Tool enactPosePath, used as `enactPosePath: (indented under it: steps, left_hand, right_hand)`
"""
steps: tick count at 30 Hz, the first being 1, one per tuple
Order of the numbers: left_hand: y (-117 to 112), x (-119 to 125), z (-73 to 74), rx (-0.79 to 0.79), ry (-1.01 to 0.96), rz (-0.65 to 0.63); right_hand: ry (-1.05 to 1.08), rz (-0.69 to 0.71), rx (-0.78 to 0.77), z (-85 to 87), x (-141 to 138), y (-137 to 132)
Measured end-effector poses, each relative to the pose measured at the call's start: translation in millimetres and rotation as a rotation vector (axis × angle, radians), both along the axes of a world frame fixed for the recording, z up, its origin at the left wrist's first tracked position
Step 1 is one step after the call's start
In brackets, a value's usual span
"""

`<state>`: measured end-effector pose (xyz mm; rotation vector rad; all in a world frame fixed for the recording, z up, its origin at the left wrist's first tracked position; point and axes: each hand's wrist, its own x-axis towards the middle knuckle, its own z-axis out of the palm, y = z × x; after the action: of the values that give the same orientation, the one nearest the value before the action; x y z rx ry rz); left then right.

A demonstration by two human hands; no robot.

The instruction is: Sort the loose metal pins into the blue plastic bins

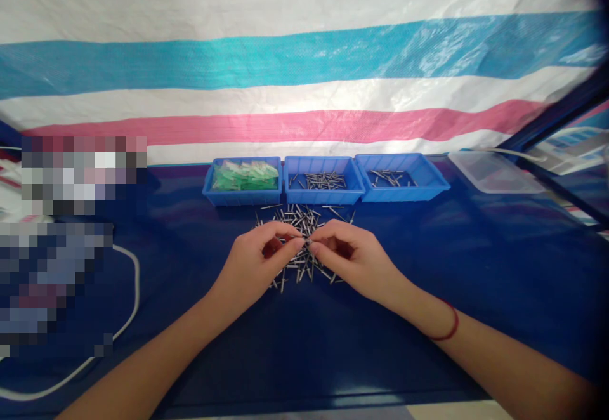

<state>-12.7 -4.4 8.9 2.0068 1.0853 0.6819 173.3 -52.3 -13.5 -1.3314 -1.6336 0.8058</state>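
Rivet pile (304, 261): spread on the desk (304, 350) just in front of the middle blue bin (324, 197). Over it, in front of that bin too: left hand (254, 255) and right hand (356, 258), fingers of each pinched together, apparently on one small rivet (307, 241). Best to grip lightly, steady both wrists, and keep clear of the pile.

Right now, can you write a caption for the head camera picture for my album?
Left hand and right hand close together over scattered metal pins, near three blue bins.
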Motion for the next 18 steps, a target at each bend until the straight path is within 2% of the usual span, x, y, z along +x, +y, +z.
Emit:
enactPosePath:
  steps: [7,12,14,16,18]
  left_hand:
    - [-0.1,1.3,-0.4,0.072,0.023,-0.031]
    - [0.1,1.2,-3.0,0.139,0.074,-0.128]
    - [0.2,0.7,-4.1,0.150,0.099,-0.165]
    - [0.7,-0.5,-4.3,0.162,0.126,-0.167]
    - [2.0,-2.5,-3.3,0.181,0.145,-0.145]
  right_hand:
    - [0.002,-0.056,0.141,4.1,2.1,-1.9]
    - [-0.117,0.003,0.294,8.2,2.3,-2.6]
    - [-0.129,0.021,0.294,8.7,3.2,-1.8]
    - [-0.077,-0.060,0.226,8.3,7.0,1.1]
    - [0.035,-0.238,0.157,7.2,15.8,7.1]
